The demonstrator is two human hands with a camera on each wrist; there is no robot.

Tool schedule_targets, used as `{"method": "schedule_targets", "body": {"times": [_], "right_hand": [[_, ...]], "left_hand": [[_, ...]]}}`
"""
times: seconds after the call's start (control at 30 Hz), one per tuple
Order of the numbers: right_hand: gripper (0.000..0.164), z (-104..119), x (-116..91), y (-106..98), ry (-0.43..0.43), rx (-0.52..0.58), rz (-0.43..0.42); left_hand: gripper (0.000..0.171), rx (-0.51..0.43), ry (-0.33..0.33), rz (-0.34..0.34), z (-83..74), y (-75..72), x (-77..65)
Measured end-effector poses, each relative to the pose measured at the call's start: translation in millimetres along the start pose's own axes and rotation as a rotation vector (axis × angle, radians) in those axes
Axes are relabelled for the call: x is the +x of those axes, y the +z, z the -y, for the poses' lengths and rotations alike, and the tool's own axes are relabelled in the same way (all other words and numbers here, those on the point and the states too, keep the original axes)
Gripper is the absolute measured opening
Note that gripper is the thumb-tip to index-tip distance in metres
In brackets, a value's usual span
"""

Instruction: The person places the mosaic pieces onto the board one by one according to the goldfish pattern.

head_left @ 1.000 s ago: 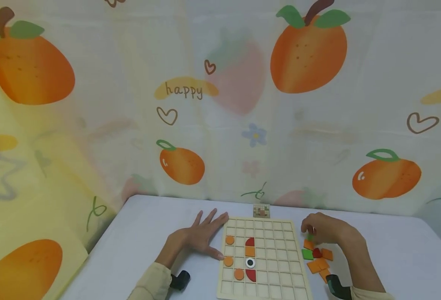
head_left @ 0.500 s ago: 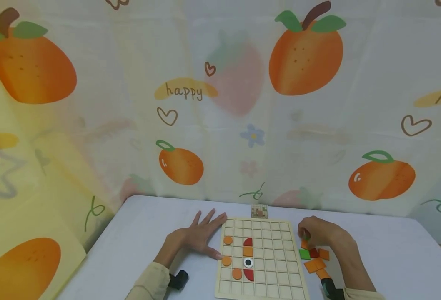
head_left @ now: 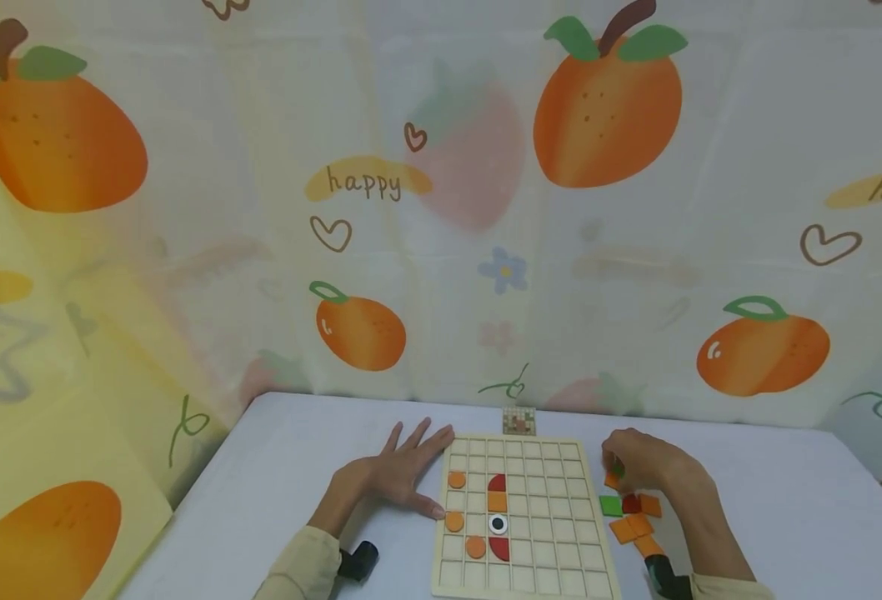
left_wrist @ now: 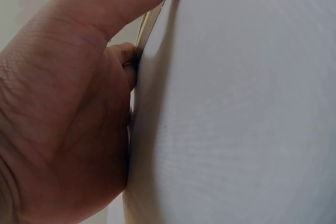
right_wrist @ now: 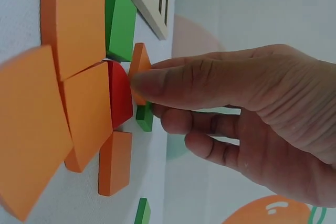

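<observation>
on the cloth (head_left: 441,258) behind the table (head_left: 771,500), i can read the word "happy" (head_left: 364,180) in brown letters. the board (head_left: 558,512) lies on the table, divided into small cells. three orange discs (head_left: 453,522) sit in its two left columns; the third column has, from far to near, a red piece (head_left: 497,482), an orange square (head_left: 497,502), a black-and-white disc (head_left: 498,524) and another red piece (head_left: 499,549). the left hand (head_left: 398,475) has its fingers spread wide, and touches the left edge of the board. the right hand (head_left: 642,460), fingers bent, pinches an orange piece (right_wrist: 139,57) between thumb and forefinger, just beside a green piece (right_wrist: 144,118), to the right of the board.
</observation>
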State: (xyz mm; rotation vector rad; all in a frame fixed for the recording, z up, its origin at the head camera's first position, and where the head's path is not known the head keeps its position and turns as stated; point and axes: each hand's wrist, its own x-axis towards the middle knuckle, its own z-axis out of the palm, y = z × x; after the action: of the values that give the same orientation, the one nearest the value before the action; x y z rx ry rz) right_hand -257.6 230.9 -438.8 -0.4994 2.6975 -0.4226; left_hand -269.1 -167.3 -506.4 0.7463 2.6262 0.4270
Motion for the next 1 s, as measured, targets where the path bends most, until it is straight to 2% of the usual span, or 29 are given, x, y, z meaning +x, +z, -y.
{"method": "schedule_targets", "body": {"times": [0.13, 0.53, 0.8, 1.0], "right_hand": [[0.024, -0.4, 1.0, 0.8, -0.006, -0.038, -0.021], [0.032, 5.1, 2.6, 6.7, -0.009, -0.051, -0.042], [0.039, 3.4, 5.4, 14.6, -0.035, -0.002, -0.042], [0.032, 3.1, 8.0, 14.8, -0.071, -0.008, -0.065]], "left_hand": [[0.119, -0.010, 0.001, -0.006, -1.2, -1.1, -1.4], [0.119, 0.021, -0.006, 0.001, -0.2, -0.4, 1.3], [0.119, 0.010, -0.002, 0.010, -1.2, 2.6, 0.0], [0.120, -0.001, 0.002, 0.008, 0.9, 0.9, -1.0]]}}
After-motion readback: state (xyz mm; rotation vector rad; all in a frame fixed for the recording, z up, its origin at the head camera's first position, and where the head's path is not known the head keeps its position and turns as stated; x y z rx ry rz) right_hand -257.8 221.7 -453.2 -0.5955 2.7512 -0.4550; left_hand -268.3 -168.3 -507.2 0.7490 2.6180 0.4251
